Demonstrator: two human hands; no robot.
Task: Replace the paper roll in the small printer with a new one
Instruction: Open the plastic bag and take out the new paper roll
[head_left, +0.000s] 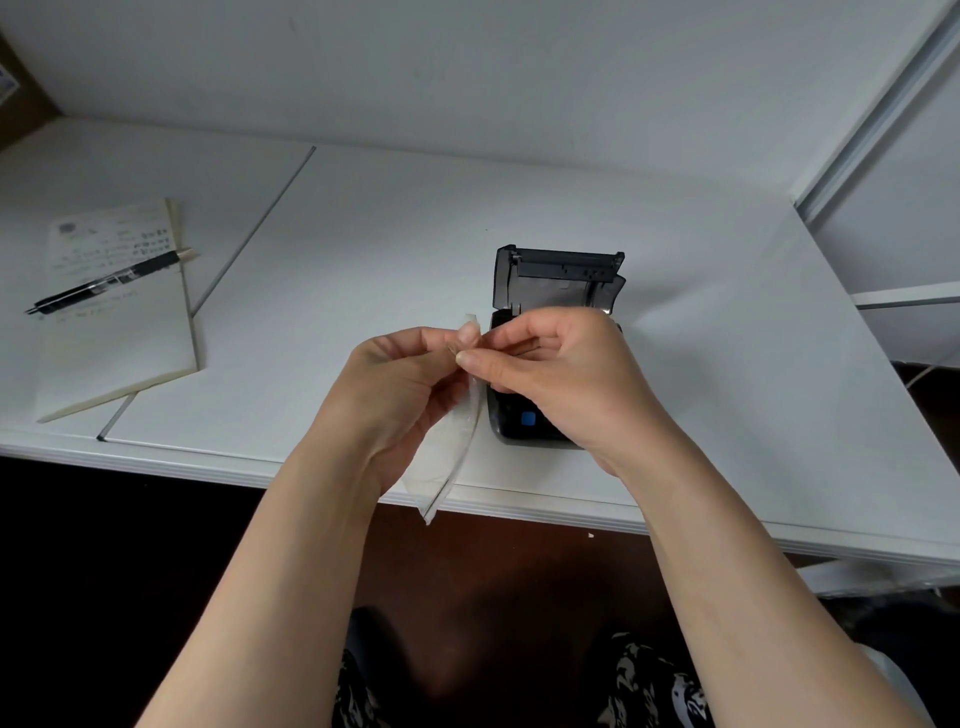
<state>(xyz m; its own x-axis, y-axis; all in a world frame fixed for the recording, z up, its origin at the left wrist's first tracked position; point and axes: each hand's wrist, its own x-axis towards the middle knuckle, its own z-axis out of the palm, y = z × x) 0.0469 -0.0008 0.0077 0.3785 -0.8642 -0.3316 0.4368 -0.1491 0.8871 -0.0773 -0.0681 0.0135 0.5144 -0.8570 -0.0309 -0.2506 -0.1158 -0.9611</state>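
A small black printer (558, 280) stands on the white table (395, 249) with its lid swung open and upright. In front of it, my left hand (400, 384) and my right hand (550, 374) meet fingertip to fingertip, both pinching a thin strip of white paper (454, 447). The strip hangs down past the table's front edge. My right hand covers most of the printer's body, so the paper bay is hidden. A blue button (528, 419) shows on the printer's front. No full paper roll is visible.
At the left lies a notepad (117, 312) with handwriting and a black pen (104, 283) resting across it. A thin seam (249, 234) runs across the tabletop. A white frame (878, 130) stands at the right. My patterned trousers (644, 680) show below the table edge.
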